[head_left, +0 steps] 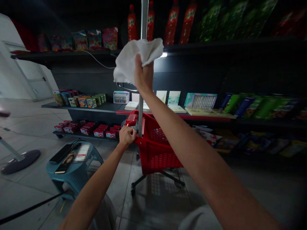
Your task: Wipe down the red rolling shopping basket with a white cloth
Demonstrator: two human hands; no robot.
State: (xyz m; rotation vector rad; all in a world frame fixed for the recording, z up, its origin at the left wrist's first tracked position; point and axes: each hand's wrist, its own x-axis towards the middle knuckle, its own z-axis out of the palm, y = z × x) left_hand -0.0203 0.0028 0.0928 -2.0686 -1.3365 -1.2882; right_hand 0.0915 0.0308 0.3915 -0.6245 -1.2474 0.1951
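Note:
A red plastic shopping cart [155, 159] stands in front of me on black wheeled legs. My left hand [127, 135] is closed round its red handle [131, 118]. From the cart's near end rises a metal pole [145, 19]. High on that pole, my right hand [144, 75] grips a white cloth [127, 59], which is bunched against the metal. The cloth covers part of the pole, and its loose edges spread out to both sides. My right fingertips are hidden behind it.
Behind the cart, dark shelves [192, 47] carry red-orange bottles [172, 24], snack bags, small boxes and opened books [177, 108]. A blue-grey stool [72, 174] with flat items on top stands at left. Beyond it is a round stand base [22, 161].

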